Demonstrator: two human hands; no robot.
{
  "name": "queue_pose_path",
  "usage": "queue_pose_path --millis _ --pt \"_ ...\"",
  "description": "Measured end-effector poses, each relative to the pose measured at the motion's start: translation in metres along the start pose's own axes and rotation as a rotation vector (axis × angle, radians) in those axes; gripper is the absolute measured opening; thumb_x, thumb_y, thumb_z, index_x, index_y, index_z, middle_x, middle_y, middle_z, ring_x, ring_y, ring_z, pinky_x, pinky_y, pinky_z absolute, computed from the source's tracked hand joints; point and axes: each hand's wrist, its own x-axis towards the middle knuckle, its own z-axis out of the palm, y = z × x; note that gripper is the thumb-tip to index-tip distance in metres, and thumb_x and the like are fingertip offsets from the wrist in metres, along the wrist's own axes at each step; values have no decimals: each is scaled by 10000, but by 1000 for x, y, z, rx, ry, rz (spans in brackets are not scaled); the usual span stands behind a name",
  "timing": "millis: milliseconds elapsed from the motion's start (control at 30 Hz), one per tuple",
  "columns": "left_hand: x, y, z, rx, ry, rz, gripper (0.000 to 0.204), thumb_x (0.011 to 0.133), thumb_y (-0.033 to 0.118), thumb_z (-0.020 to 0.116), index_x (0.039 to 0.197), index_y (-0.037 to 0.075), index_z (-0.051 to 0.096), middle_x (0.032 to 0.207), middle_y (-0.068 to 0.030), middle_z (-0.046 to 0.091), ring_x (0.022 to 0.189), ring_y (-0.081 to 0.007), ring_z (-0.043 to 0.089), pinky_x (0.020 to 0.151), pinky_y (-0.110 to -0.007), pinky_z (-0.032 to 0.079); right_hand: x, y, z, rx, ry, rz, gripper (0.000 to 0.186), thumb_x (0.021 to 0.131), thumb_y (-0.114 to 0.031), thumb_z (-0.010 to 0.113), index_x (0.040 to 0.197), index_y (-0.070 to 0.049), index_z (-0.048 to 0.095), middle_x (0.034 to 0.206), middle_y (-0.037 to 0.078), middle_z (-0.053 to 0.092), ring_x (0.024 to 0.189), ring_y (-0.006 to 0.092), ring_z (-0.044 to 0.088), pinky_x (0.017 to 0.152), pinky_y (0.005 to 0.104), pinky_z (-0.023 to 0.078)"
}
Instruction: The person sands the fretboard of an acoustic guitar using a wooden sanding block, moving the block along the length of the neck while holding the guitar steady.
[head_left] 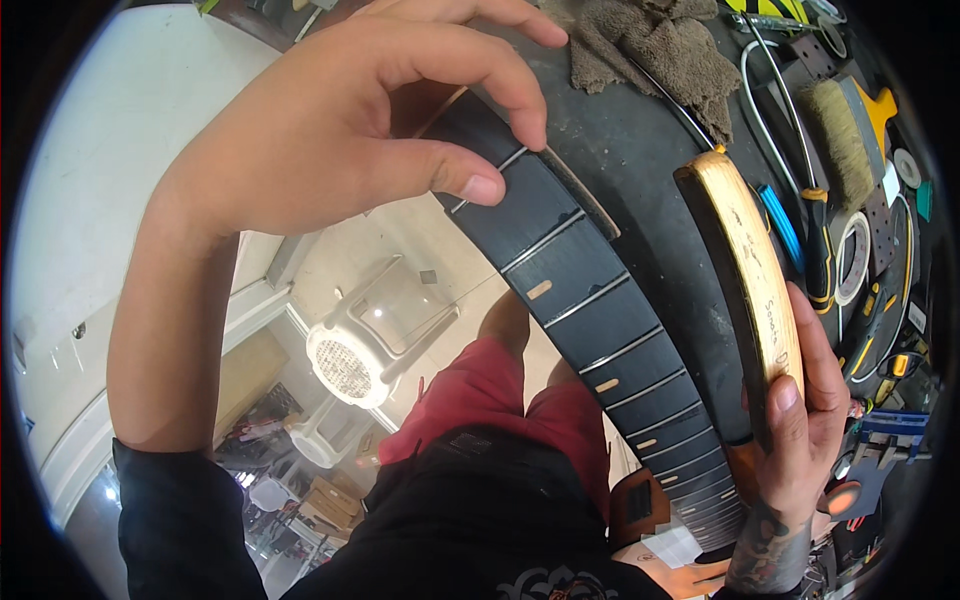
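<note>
A guitar neck (590, 310) with a dark fretboard, metal frets and pale inlay markers runs diagonally from upper middle to lower right. Over its headstock end reaches my left hand (380, 110), palm down. The thumb tip rests on the fretboard by the first frets, while the index fingertip is at the far edge; the fingers are apart. My right hand (800, 430) grips a long wooden block (755, 260), pale with handwriting on one face and dark along its side. This block stands raised to the right of the neck, apart from the frets.
On the dark workbench (620, 130) lie a brown cloth (665, 60), a wide paintbrush (850, 130), a screwdriver (817, 240) and a roll of tape (853, 257). Beneath the neck, a white plastic stool (365, 345) stands on the tiled floor.
</note>
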Motion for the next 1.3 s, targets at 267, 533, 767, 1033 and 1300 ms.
queue_pose_path --millis 267,533,767,1033,1300 --pt "2 -35 13 202 -14 257 298 839 159 867 1116 126 765 1498 -175 479 1351 -281 481 1043 -377 447 -7 1 2 10 87 -40 709 918 -297 724 1461 100 496 1308 196 656 977 164 663 873 270 510" --pt "-7 -14 16 656 -6 165 251 812 154 881 1048 104 809 1488 -144 504 1390 -301 439 1068 -409 413 -13 3 2 85 27 -1 678 931 -240 731 1462 105 489 1281 178 672 841 107 655 754 226 517" --pt "-7 -26 16 317 113 203 432 847 205 859 1250 110 735 1500 -163 491 1394 -318 434 1154 -468 348 -13 6 0 105 -3 -43 685 930 -243 745 1448 126 491 1416 225 602 1314 249 563 1127 351 397" --pt "-9 1 52 900 87 272 531 634 407 854 1113 193 768 1459 -70 587 1490 -383 367 1219 -581 236 -16 4 -6 90 44 34 692 929 -258 732 1478 81 483 1250 164 682 778 76 631 638 189 501" --pt "-10 10 53 1031 75 299 458 689 413 785 1084 183 762 1399 -44 632 1465 -384 411 1190 -607 266 -17 9 -5 92 95 -38 666 941 -246 728 1466 91 495 1283 169 670 913 110 651 738 211 526"
